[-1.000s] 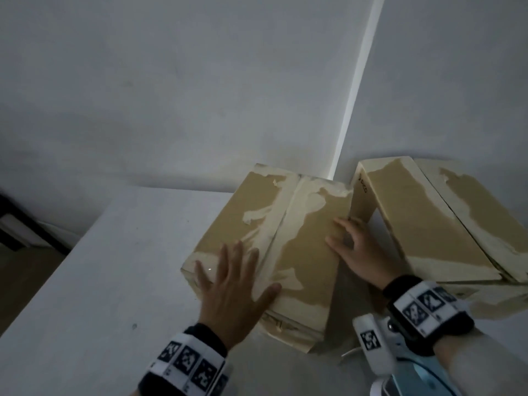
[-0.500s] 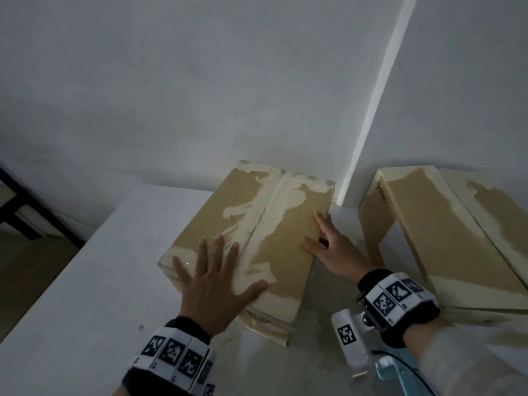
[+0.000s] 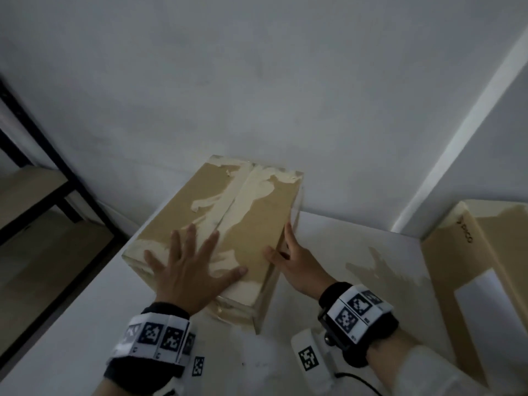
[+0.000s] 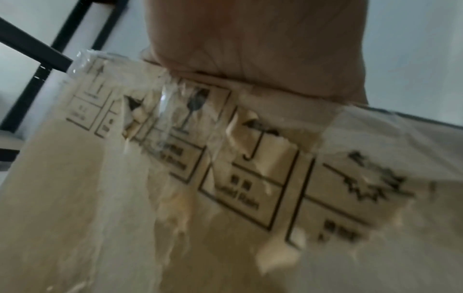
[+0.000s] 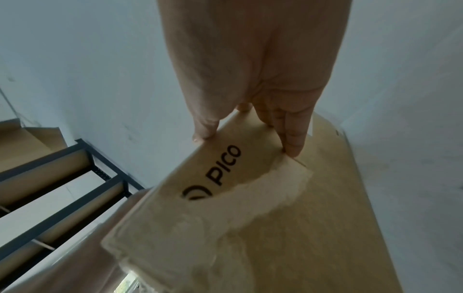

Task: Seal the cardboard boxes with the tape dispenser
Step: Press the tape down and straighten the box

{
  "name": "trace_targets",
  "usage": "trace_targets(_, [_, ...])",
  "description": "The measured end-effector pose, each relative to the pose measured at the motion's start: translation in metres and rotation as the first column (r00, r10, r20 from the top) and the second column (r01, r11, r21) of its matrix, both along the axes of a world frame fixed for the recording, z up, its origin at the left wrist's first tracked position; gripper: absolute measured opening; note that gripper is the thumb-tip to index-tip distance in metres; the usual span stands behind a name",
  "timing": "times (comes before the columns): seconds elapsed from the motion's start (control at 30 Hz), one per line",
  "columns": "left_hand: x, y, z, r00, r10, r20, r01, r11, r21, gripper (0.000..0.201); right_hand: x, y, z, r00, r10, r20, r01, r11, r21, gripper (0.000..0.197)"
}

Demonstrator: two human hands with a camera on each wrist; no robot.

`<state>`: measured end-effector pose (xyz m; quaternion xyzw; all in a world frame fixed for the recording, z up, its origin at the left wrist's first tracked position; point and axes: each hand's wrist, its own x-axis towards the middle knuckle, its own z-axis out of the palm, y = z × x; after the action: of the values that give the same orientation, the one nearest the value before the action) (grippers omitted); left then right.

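A worn cardboard box (image 3: 257, 224) with torn, pale patches along its closed centre seam lies on the white table (image 3: 71, 324). My left hand (image 3: 194, 264) presses flat on the box's near top, fingers spread and straight. My right hand (image 3: 294, 258) sits at the box's right edge, thumb on top and straight fingers against the side. The left wrist view shows my left hand's palm (image 4: 250, 49) on the box (image 4: 225, 198) above its printed handling symbols. In the right wrist view my right hand (image 5: 250, 89) straddles the box (image 5: 225, 164) at the PICO-printed face. No tape dispenser is in view.
A second cardboard box (image 3: 457, 267) stands at the table's right, apart from the first. A black metal shelf (image 3: 57, 172) holding cardboard stands left of the table. White walls meet in a corner behind the boxes.
The box has slid left under both hands, away from the second box. My right hand has shifted from the top surface to the right edge.
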<state>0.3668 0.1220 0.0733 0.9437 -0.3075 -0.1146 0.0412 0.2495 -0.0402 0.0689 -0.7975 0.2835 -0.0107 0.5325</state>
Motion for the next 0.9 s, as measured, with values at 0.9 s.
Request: trace_targets(0.9, [0.071,0.021,0.022,0.988,0.131,-0.079,-0.129,0.991,0.026,0.075,0.055,0.016,0.005,0.997,0.059,-0.055,-0.073,0.949,-0.306,0.075])
